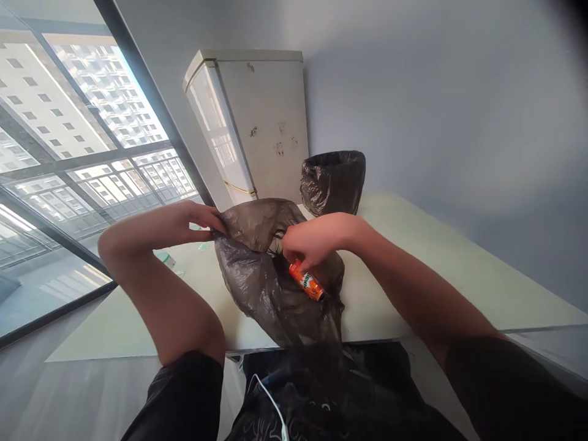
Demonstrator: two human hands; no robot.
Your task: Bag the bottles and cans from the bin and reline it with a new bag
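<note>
A thin dark plastic bag [257, 282] lies spread over the table's near edge and hangs down toward my lap. My left hand [206, 219] pinches its rim at the far left, with the thumb and fingers closed on the film. Over the bag's mouth, my right hand [307, 245] grips an orange soda can [307, 283] near its upper end. The can is tilted, its lower end pointing down to the right against the dark film. Some of my right fingers are hidden behind the hand.
Behind the bag stands a bin lined with a black bag [337, 184] on the pale table [413, 263]. A white fridge [271, 122] is against the wall. Near my left forearm is a small green-and-white item [166, 260]. A white cable [271, 401] crosses my lap.
</note>
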